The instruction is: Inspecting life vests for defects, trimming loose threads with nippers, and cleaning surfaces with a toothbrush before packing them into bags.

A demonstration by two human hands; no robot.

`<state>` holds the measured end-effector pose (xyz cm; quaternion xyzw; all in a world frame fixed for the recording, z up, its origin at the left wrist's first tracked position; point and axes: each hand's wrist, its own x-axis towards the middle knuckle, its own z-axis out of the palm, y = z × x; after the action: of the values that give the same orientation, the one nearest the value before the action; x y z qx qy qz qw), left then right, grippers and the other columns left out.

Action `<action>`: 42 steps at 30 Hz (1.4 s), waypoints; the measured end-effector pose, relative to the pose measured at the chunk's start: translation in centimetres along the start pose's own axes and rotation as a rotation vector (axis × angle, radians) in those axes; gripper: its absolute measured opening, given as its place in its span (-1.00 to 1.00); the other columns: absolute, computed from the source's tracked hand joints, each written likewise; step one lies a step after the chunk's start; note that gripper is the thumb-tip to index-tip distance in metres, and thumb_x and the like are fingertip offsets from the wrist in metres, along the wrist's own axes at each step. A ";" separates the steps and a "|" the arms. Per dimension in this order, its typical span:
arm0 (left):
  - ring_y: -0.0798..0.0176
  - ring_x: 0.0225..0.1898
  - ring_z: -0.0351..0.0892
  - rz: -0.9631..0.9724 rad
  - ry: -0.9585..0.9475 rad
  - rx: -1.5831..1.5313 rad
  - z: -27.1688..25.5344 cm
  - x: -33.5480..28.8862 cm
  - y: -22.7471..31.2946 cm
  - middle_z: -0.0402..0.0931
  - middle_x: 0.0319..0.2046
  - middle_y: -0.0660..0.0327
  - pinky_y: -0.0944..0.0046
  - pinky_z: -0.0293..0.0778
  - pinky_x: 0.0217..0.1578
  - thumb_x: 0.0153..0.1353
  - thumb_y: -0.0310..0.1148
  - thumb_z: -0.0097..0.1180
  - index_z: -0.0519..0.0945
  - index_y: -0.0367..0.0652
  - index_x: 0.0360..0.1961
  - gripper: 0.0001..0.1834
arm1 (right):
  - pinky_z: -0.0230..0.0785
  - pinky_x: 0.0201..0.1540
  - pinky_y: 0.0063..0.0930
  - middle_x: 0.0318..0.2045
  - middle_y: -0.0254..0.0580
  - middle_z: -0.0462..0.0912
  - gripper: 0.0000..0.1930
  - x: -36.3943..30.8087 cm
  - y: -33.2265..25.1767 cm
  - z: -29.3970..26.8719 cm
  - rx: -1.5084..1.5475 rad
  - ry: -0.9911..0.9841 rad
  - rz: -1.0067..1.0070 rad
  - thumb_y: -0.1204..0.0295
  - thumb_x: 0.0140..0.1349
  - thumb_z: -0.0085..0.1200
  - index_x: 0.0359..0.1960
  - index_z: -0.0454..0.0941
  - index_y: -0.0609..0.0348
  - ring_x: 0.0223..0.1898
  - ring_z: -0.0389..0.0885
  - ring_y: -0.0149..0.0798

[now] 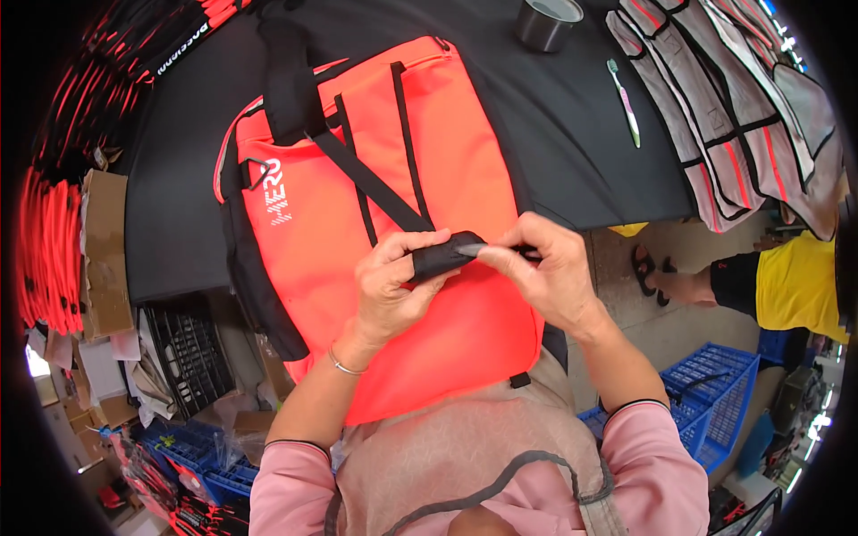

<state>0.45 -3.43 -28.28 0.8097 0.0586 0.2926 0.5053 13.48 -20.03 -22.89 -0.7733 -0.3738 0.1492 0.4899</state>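
A bright orange-red backpack (469, 170) with black trim lies across the black table and hangs over its near edge toward me. A black strap (366, 179) runs down over the bag's front to its folded end piece. My left hand (393, 277) is closed on that end piece, thumb below and fingers above. Closed in a pinch, my right hand (550, 268) holds a small pointed metal tool (467, 251). Its tip touches the black strap end; the rest is mostly hidden by my fingers, so its exact kind does not show.
On the black table (572, 116) are a metal cup (547, 22), a toothbrush (624, 103) and grey fabric pieces (715, 107) with black edging. Stacked orange-red pieces (54, 259) stand at left. Blue crates (710, 402) sit lower right; a person in yellow (795, 281) is beyond.
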 end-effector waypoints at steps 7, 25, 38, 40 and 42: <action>-0.01 -0.04 0.58 0.143 -0.468 0.456 -3.7 -3.5 3.6 0.29 0.31 -0.16 0.13 0.56 -0.02 -0.06 -0.42 0.43 0.68 -0.19 -0.13 -0.61 | 0.32 -0.56 -0.66 -0.49 -0.39 0.54 -0.80 -0.8 0.4 0.7 0.512 -0.069 0.415 0.41 0.30 0.22 -0.18 0.51 0.27 -0.50 0.44 -0.59; -0.12 0.26 0.33 -0.025 -0.828 -0.241 -1.1 -8.7 10.6 0.41 0.17 -0.03 -0.17 0.18 0.31 0.40 -0.24 0.03 0.66 -0.26 -0.13 -0.70 | 0.28 -0.42 -0.65 -0.49 -0.47 0.58 -0.84 -4.7 2.3 4.0 0.279 -0.109 0.368 0.41 0.33 0.19 -0.23 0.63 0.29 -0.47 0.43 -0.65; 0.47 -0.22 0.59 -0.776 0.031 -0.534 -1.5 -10.5 7.1 0.66 -0.30 0.31 0.36 0.56 -0.15 0.15 -0.50 0.38 0.59 -0.31 -0.08 -0.67 | 0.38 -0.25 -0.61 -0.43 -0.51 0.56 -0.88 -3.3 -0.7 4.6 0.603 -0.336 0.255 0.66 0.21 0.11 -0.23 0.63 0.29 -0.33 0.48 -0.61; 0.49 -0.27 0.58 -0.689 0.104 -0.475 -1.2 -10.5 6.7 0.66 -0.31 0.33 0.39 0.54 -0.21 0.17 -0.56 0.34 0.67 -0.31 -0.28 -0.89 | 0.42 -0.20 -0.58 -0.40 -0.44 0.61 -0.83 -3.0 -0.4 3.7 0.561 -0.295 0.261 0.68 0.20 0.08 -0.19 0.63 0.30 -0.31 0.53 -0.56; 0.48 -0.28 0.59 -0.623 0.120 -0.403 -1.3 -10.7 6.3 0.67 -0.32 0.31 0.39 0.54 -0.24 0.15 -0.57 0.35 0.67 -0.30 -0.27 -0.87 | 0.46 -0.10 -0.53 -0.32 -0.28 0.69 -0.71 -3.0 0.4 2.3 0.310 -0.162 0.238 0.74 0.15 0.01 -0.10 0.62 0.33 -0.24 0.62 -0.44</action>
<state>-10.32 -9.61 -26.96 0.6188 0.2731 0.1774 0.7148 10.29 -20.79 -24.73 -0.7127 -0.2906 0.3236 0.5503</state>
